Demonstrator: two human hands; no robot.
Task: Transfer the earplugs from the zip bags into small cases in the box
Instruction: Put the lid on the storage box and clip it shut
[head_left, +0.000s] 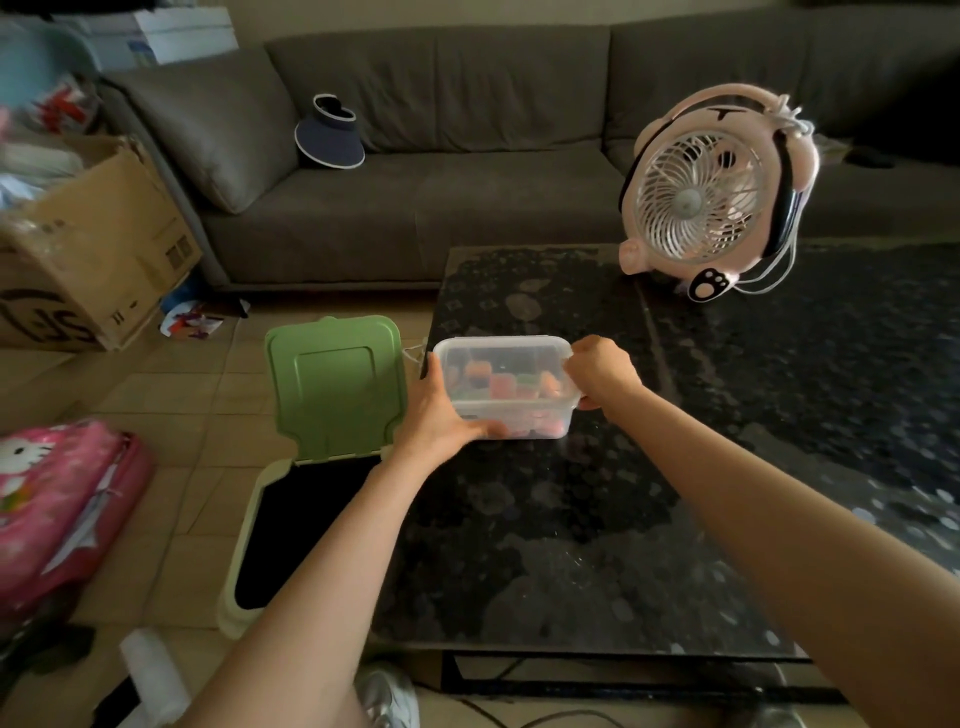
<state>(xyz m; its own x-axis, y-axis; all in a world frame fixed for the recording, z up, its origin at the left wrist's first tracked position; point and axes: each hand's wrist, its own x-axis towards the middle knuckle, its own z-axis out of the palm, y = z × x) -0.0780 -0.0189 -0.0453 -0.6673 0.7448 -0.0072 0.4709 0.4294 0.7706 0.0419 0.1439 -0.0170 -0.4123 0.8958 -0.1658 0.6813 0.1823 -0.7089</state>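
Both arms (322, 545) stretch to the box (506, 364) on the table (571, 519): left hand (441, 410) holds its near corner, right hand (597, 371) grips the rim, likely steadying it for opening.

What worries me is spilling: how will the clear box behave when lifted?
Probably light: the clear plastic box looks thin-walled and holds small coloured cases. Its walls may flex where the left hand and right hand grip it. Low and wide, it seems unlikely to tip.
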